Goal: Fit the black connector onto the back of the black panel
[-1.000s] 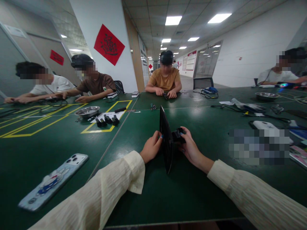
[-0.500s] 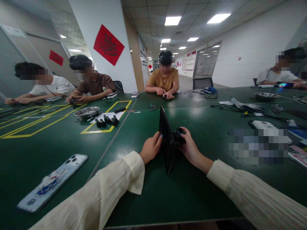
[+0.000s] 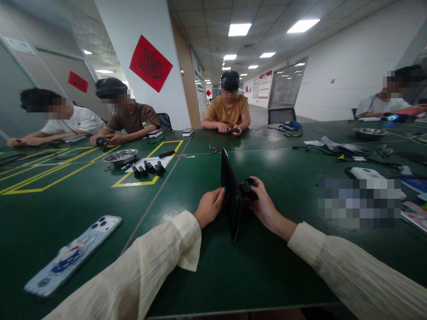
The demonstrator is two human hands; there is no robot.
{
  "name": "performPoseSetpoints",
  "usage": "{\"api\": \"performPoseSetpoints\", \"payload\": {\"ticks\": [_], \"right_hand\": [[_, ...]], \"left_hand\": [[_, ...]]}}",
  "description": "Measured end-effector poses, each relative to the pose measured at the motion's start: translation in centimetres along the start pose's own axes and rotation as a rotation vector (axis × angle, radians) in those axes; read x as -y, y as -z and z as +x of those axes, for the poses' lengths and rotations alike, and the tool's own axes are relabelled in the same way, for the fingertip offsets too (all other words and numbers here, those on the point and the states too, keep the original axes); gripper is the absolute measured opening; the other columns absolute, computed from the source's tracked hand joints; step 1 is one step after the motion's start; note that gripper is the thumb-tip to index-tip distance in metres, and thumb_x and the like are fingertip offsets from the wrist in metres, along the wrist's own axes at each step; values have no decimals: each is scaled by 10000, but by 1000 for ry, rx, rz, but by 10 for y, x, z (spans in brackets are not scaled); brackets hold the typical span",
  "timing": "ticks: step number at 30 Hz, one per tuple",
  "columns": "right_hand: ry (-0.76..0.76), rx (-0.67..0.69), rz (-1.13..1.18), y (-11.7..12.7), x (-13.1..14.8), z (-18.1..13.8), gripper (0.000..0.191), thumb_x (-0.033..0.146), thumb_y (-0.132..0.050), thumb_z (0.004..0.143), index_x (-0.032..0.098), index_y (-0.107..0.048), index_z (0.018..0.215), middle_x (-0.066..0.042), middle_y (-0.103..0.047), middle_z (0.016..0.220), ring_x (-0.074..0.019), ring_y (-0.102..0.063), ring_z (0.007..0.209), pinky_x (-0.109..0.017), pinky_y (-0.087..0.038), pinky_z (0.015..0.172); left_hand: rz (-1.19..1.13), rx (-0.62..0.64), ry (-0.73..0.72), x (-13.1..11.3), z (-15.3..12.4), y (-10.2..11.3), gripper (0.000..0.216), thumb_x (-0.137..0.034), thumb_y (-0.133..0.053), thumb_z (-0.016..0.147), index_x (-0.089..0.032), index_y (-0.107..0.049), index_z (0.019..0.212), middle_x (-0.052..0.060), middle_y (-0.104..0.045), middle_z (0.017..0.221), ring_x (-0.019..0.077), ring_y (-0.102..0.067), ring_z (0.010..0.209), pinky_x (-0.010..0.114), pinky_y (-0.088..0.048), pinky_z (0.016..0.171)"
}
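A thin black panel [image 3: 230, 195] stands on edge on the green table [image 3: 187, 186], seen almost edge-on between my hands. My left hand [image 3: 208, 206] is curled against its left face, fingertips on the panel. My right hand [image 3: 263, 204] is wrapped round a small black block [image 3: 247, 188] fixed to the panel's right side. Both cream sleeves reach in from the bottom of the view.
A phone in a pale blue case [image 3: 71, 253] lies at the near left. A metal bowl [image 3: 125, 155] and several small black parts [image 3: 148, 168] sit by yellow floor-tape lines. Cables and a white device [image 3: 362, 172] lie at the right. Other people sit round the table.
My hands and the panel have barely moved. The person opposite in the yellow shirt has shifted their hands slightly.
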State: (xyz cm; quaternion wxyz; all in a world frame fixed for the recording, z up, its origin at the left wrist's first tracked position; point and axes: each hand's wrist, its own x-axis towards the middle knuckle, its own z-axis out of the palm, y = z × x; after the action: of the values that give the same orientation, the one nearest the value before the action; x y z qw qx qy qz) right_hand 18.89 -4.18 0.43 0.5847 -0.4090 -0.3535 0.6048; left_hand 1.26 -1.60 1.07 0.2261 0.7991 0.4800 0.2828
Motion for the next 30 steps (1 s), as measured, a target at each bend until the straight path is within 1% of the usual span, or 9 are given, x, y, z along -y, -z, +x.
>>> {"api": "performPoseSetpoints", "payload": {"ticks": [6, 10, 13, 16, 20, 24, 30], "right_hand": [[-4, -4, -2, 1, 0, 1, 433, 338, -495, 729, 347, -369, 1143, 39, -536, 749, -106, -500, 516, -179, -268, 399], [-3, -3, 6, 1, -1, 2, 441, 342, -508, 721, 347, -372, 1141, 41, -533, 750, -100, -484, 502, -173, -243, 386], [-1, 1, 12, 1, -1, 2, 446, 347, -517, 718, 346, -375, 1141, 44, -526, 751, -93, -477, 502, -166, -225, 379], [3, 2, 8, 2, -1, 2, 457, 347, -520, 716, 345, -376, 1149, 43, -521, 744, -95, -481, 514, -161, -222, 379], [5, 6, -5, 3, -3, 3, 453, 353, -517, 720, 345, -378, 1150, 40, -521, 748, -97, -480, 515, -164, -226, 381], [10, 2, -2, 2, -2, 3, 452, 346, -514, 718, 348, -377, 1148, 43, -516, 747, -96, -476, 516, -167, -230, 381], [3, 3, 0, 0, 1, 1, 448, 346, -519, 711, 338, -379, 1136, 43, -515, 742, -98, -484, 522, -166, -224, 378]], "left_hand": [[8, -5, -10, -1, -1, 1, 469, -444, -204, 902, -171, -502, 663, 3, -508, 548, 144, -495, 534, 241, -349, 536], [27, 2, 52, 0, 0, -1, 484, -457, -202, 906, -177, -485, 631, 5, -508, 536, 141, -493, 514, 238, -337, 513], [50, -27, 74, 1, 1, -2, 407, -422, -240, 910, -180, -498, 710, 9, -541, 599, 140, -514, 549, 232, -350, 531], [57, -51, 51, 2, 1, -3, 319, -389, -268, 910, -190, -478, 775, 5, -548, 642, 140, -523, 580, 231, -363, 557], [49, -44, 7, 2, 1, -2, 305, -380, -255, 916, -199, -454, 772, 0, -539, 647, 142, -528, 594, 233, -371, 570], [46, -27, 22, -2, -1, 0, 277, -365, -257, 915, -205, -428, 769, -14, -513, 608, 144, -529, 575, 235, -372, 559], [16, -21, 33, -4, -3, 1, 215, -341, -267, 912, -208, -416, 833, -23, -506, 608, 151, -545, 595, 237, -381, 571]]}}
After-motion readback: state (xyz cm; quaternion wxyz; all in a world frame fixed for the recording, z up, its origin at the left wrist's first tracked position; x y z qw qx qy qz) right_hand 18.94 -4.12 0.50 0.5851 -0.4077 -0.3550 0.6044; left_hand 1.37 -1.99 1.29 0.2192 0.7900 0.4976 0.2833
